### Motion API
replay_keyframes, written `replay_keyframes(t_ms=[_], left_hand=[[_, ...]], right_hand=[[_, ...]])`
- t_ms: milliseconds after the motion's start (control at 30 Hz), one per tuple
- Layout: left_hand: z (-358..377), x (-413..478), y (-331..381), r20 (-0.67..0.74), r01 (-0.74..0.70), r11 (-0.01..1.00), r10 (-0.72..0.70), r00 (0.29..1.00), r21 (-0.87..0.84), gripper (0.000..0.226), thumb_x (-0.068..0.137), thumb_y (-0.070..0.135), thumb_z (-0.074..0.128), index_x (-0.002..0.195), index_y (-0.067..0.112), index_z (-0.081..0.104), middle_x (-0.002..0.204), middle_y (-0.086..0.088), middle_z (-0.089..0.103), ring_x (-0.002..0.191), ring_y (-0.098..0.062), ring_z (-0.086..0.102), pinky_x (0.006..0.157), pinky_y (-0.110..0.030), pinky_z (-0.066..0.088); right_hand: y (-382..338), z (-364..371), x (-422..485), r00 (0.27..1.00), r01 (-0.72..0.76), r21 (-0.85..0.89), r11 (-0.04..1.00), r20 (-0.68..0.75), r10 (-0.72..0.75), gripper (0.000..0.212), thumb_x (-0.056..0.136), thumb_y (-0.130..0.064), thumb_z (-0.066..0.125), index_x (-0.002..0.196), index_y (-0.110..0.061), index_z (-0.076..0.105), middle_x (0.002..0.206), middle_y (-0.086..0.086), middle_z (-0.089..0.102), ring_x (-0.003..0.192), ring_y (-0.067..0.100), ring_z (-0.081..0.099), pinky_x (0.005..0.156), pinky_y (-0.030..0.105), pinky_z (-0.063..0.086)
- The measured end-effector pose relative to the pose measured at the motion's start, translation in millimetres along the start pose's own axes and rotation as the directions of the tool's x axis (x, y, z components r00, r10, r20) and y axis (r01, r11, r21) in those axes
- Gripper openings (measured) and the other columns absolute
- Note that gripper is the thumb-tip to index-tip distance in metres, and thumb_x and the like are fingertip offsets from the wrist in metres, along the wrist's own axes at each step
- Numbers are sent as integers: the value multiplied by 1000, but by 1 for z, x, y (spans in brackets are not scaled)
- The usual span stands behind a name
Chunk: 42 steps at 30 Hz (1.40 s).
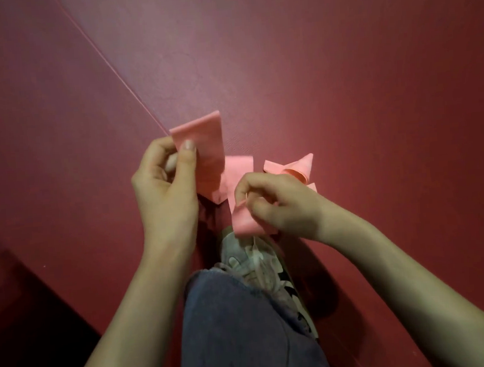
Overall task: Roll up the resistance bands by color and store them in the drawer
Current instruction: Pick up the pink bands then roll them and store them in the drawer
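Early stage: flat pink rubber resistance band (207, 154) twisted, unrolled above red floor mat (342, 76). Left hand (163, 183) grip pinches upper end; right hand (276, 201) pinches lower fold. Drawer unseen.

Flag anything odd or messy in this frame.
The pink band is twisted and folded, not rolled: left hand pinches one flat stretch, right hand pinches a crumpled fold, and a loose curl lies on the red mat beyond it. No tear shows.

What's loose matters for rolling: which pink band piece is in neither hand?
The curled piece on the floor, just beyond the right hand. The left hand pinches the upright strip, and the right hand pinches the lower fold.
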<state>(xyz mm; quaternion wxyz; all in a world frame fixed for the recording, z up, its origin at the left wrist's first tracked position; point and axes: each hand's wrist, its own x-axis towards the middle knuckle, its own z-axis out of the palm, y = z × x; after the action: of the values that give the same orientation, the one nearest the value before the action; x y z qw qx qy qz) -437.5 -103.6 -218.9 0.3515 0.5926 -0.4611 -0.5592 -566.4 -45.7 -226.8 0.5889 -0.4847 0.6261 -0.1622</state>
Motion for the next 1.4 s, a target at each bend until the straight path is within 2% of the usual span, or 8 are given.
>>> replay_keyframes(t_ms=[133,300,500,767,933,1133,1267,1400], left_hand=[[0,6,-1,9,-7,999,8,1000,-38,26,90,4,49,71,23,50,37,18,42,40,5,35,47,-4,29],[5,-2,-4,146,142,981,-122,982,-132,22,88,2,49,76,19,55,44,17,57,44,6,48,48,-7,39],[6,-10,-2,278,207,963,-155,948,-170,24,90,0,42,90,16,60,58,16,68,56,5,60,54,-7,45],[3,-18,0,270,199,963,-145,952,-182,24,93,14,40,88,20,63,64,17,70,65,4,64,61,-10,48],[2,-17,-3,310,179,972,-125,942,-154,20,83,0,54,90,17,61,64,16,70,65,3,66,62,-10,50],[-1,-13,-2,206,120,981,-88,975,-153,22,85,-4,51,83,16,58,56,18,67,56,4,61,58,-10,49],[-6,-6,-4,143,79,988,-60,988,-134,20,86,2,53,81,21,57,57,21,66,56,7,57,60,-10,47],[-4,-5,-7,114,121,986,-108,988,-119,23,88,0,50,79,21,55,49,20,61,50,8,53,55,-7,42]], right_hand=[[-20,0,-14,978,53,237,970,185,-99,20,83,2,50,82,-13,63,72,-17,57,64,-12,53,65,4,38],[-22,5,-1,954,248,339,908,-248,-168,21,82,-1,53,95,-17,61,86,-16,60,80,-10,54,77,6,41],[-25,4,12,895,274,374,886,-437,-91,34,83,3,57,103,-24,49,62,-11,45,52,-4,47,55,6,37],[-28,1,21,902,162,365,917,-432,13,40,79,-7,62,104,-31,44,66,1,47,59,18,46,59,32,41],[-23,0,23,877,160,377,912,-478,44,42,76,-7,66,103,-28,42,65,-9,47,46,1,42,53,18,39],[-15,4,18,890,145,303,942,-456,10,46,71,-24,68,113,-26,47,109,-3,54,97,11,55,90,27,46],[-6,10,15,971,59,290,955,-241,13,28,76,-27,66,102,-17,61,99,-3,65,96,9,61,89,25,47],[32,12,15,921,-116,278,953,-330,208,23,80,-21,66,101,-20,57,108,1,57,97,11,52,87,21,40]])
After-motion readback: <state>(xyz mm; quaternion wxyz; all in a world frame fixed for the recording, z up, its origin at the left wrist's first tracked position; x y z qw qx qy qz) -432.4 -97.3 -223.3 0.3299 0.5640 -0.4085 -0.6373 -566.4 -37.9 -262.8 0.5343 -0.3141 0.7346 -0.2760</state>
